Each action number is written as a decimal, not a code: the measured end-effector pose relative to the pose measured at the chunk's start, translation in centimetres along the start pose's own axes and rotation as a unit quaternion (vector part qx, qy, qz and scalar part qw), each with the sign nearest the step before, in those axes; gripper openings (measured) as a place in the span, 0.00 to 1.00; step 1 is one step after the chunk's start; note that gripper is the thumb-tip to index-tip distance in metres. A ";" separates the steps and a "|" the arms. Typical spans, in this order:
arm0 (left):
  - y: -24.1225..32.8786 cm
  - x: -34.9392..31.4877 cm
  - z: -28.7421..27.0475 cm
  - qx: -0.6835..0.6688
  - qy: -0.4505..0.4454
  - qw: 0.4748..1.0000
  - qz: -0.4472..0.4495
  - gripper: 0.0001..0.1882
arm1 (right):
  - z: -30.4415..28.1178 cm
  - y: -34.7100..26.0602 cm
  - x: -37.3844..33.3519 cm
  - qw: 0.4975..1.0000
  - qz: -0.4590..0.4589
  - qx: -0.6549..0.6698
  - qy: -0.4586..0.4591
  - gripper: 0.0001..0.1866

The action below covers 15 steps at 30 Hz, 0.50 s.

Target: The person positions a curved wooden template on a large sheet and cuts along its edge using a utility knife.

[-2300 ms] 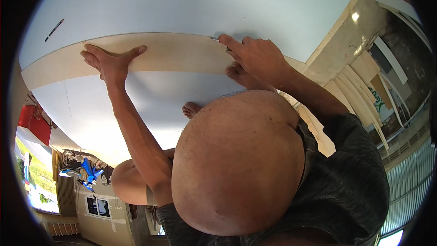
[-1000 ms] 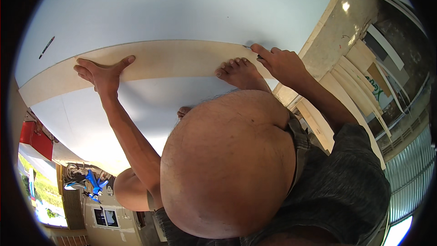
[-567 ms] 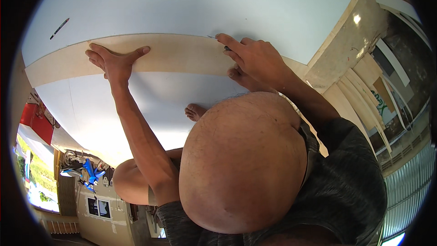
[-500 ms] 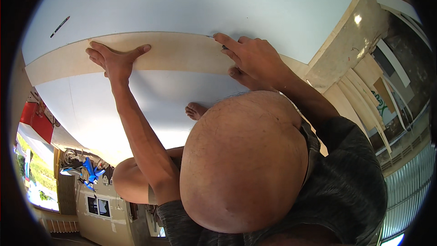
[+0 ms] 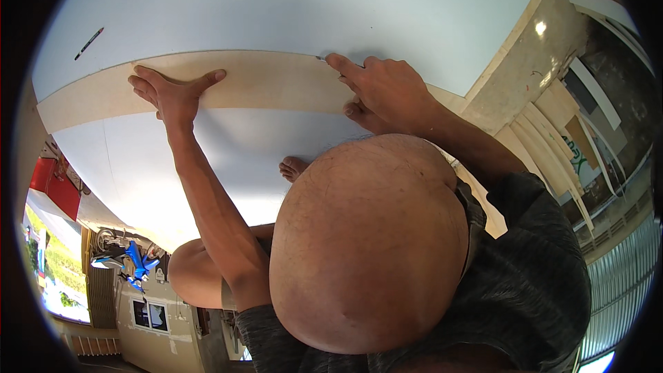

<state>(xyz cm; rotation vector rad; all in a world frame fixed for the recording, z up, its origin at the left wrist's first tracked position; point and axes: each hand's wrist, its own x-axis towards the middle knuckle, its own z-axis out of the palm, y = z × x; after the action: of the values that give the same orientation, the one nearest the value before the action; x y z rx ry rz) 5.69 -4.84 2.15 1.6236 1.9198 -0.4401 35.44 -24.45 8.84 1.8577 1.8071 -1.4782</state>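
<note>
A long pale wooden strip (image 5: 276, 81) lies flat across a large white sheet (image 5: 262, 7). My left hand (image 5: 174, 95) presses on the strip's left part, its thumb and fingers spread wide. Toward the right end, my right hand (image 5: 390, 90) closes round a slim pointed tool (image 5: 320, 58), mostly hidden by the fingers. Only its small greyish tip shows, at the strip's far edge; I cannot tell its exact kind. On the sheet at the far left rests a dark pencil (image 5: 89, 43), apart from both hands.
My bare foot (image 5: 293, 168) is on the white surface nearer me. Right of the sheet, a concrete floor (image 5: 514, 72) holds several cut boards and strips (image 5: 545, 141). At the lower left are a red object (image 5: 55, 186) and a blue motorbike (image 5: 140, 262).
My right hand has shifted slightly with the tool, and its forefinger now lies further along toward the tip. My left hand stays in place on the strip.
</note>
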 end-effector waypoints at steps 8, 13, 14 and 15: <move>-1.2 0.7 0.7 -0.016 0.030 0.999 0.023 0.93 | 1.3 2.3 -1.6 0.999 0.045 -0.003 0.010 0.32; -1.2 0.8 0.9 -0.010 0.034 0.999 0.025 0.93 | 1.9 3.3 -2.5 0.998 0.053 -0.037 0.020 0.30; -1.2 0.8 0.9 -0.010 0.035 0.999 0.028 0.93 | 2.0 4.1 -2.8 0.998 0.053 -0.037 0.022 0.30; -1.1 0.7 0.9 -0.010 0.033 0.999 0.029 0.93 | 2.0 4.7 -3.4 0.997 0.058 -0.053 0.019 0.30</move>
<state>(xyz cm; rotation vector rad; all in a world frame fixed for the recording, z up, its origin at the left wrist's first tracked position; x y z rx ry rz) 4.72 -5.04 0.93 1.6953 1.9128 -0.3478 38.98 -29.37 7.91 1.9159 1.7266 -1.2906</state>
